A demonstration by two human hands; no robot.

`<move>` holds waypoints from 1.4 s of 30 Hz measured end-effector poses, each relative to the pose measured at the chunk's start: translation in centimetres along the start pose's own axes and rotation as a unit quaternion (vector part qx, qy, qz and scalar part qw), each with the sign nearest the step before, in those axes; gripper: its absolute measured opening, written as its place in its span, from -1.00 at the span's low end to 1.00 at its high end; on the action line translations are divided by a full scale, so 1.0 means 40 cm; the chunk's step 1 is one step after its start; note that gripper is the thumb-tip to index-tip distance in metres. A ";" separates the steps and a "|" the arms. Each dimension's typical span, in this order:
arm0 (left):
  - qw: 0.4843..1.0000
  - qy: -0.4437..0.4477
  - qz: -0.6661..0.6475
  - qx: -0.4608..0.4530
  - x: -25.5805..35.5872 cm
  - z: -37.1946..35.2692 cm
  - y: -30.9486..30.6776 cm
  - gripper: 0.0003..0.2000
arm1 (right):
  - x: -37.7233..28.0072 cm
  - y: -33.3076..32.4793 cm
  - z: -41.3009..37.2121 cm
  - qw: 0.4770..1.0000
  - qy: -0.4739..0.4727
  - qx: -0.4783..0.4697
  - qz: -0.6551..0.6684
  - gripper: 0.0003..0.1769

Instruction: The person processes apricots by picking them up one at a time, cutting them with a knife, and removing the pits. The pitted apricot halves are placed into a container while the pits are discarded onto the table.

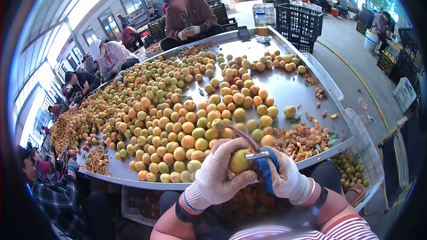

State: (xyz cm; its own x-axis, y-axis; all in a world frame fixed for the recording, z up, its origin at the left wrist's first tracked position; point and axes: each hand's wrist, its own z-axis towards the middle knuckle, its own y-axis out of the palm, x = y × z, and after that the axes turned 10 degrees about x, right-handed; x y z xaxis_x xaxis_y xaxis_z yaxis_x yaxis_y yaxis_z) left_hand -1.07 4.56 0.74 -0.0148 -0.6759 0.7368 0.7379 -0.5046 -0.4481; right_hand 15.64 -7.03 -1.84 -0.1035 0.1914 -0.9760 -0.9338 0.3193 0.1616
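Centrally, in the head view, the left hand (220, 173), in a white knit glove, is closed around a single yellow-green fruit (239, 161). The fingers wrap over its top and left flank, and the thumb sits beneath. The fruit is held just above the near rim of the table (289, 84), in front of the person's body. The right hand (284, 178), in a glove with blue fingertips, is clenched on a small knife (245, 140). Its curved blade arches over the fruit's upper side. The handle is buried in the glove, and whether the edge has entered the skin cannot be told from this angle.

Handling, as a judgement:
- **Properties:** the fruit is small, light and round, with a smooth thin skin over soft flesh. It resembles an apricot and probably carries a hard stone.
- **Risks:** firm squeezing would bruise it. Juice would make it slippery, though the knit glove adds friction.
- **Best hold:** cradle it across the widest part, fingertips opposed to thumb. Leave the side facing the blade exposed, with the fingers clear of the edge's path.

Around the hands:
- A fruit pile (178, 115), yellow to orange, covers much of the steel table, to the left of and beyond the hands.
- A heap of brown stones (302, 141) and scraps lies just beyond the right hand.
- More fruit fills a crate (372, 164) below the table's right edge.
- A co-worker (189, 15) sits at the far side, gloved hands together.
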 end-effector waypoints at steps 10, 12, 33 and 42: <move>0.998 0.022 0.000 0.058 -0.020 -0.015 0.034 -0.48 | 0.039 0.026 0.004 0.955 -0.156 0.072 -0.240 -0.90; 0.997 0.026 0.000 0.072 -0.023 -0.020 0.039 -0.50 | 0.048 0.032 0.007 0.949 -0.186 0.073 -0.243 -0.91; 0.966 -0.222 -0.110 0.066 -0.056 -0.035 0.074 -0.66 | 0.107 -0.010 0.044 0.913 0.321 -0.045 0.247 -0.56; 0.981 -0.041 0.134 0.136 -0.028 -0.035 0.073 -0.58 | 0.134 0.022 0.060 0.898 0.316 -0.006 0.306 -0.47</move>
State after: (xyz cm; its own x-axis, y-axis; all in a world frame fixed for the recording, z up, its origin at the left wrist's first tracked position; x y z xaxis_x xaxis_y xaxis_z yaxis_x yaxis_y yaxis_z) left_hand 0.15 3.11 -2.11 0.2503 -0.7141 0.6537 0.8604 -0.1455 -0.4884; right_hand 15.08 -3.50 -6.58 -0.7691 -0.2385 -0.5930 -0.6387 0.3222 0.6988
